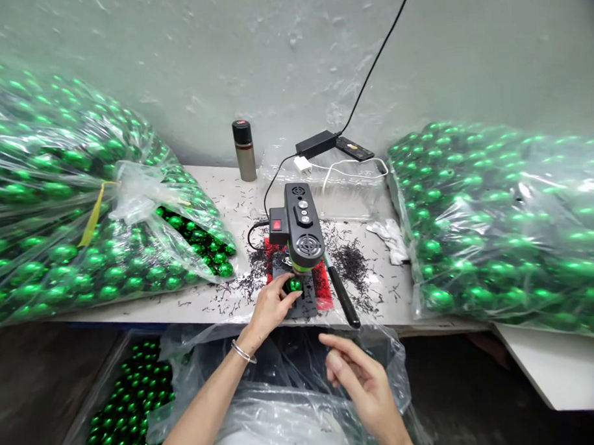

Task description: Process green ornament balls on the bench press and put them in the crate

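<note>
Fig.: L hand [271, 308] pinches green ball [294, 285] under machine [303, 225] on tabletop [218, 186]; R hand [363, 376] open, empty; likely seating step.

We face a rough, pale grey-green plastered wall [281, 48], pitted and scuffed, lit evenly from above with no window in sight. A black cable [376, 57] runs down it to a power adapter [316, 144] lying at the back of a white worktable [212, 186], whose top is strewn with small dark shavings [349, 256]. A metal flask [244, 150] stands upright near the wall. We see big clear plastic sacks of shiny green balls heaped on either side, the left sack [57, 192] and the right sack [501, 215]. To the right, a lower white surface [560, 369] juts out. Beneath the table it is dark.
</note>
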`<control>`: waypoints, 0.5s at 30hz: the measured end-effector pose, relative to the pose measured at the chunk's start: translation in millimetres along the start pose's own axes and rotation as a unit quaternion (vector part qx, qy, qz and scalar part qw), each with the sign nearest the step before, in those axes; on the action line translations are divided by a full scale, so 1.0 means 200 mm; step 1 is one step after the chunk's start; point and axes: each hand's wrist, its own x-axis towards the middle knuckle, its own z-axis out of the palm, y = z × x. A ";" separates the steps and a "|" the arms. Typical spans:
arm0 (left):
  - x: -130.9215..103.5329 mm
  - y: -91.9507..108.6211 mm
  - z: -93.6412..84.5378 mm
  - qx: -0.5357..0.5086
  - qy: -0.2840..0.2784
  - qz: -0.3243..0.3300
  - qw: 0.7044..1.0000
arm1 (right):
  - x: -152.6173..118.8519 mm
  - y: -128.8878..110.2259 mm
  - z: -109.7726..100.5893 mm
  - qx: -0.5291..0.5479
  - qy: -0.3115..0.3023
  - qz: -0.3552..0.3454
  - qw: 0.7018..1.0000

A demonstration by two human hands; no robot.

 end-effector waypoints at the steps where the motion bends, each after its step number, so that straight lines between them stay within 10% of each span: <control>1: 0.00 0.00 0.00 0.026 0.003 0.016 1.000 | 0.02 -0.01 -0.01 -0.036 0.037 -0.026 0.998; 7: 0.02 -0.04 0.00 0.083 0.039 0.095 0.991 | 0.30 -0.18 -0.07 -0.255 0.224 -0.405 0.849; 11: 0.02 -0.06 0.01 0.080 0.037 0.121 0.989 | 0.49 -0.26 -0.01 -0.240 0.115 -0.473 0.840; 15: 0.02 -0.07 0.02 0.073 0.043 0.127 0.988 | 0.56 -0.12 0.10 -0.176 0.169 -0.490 0.837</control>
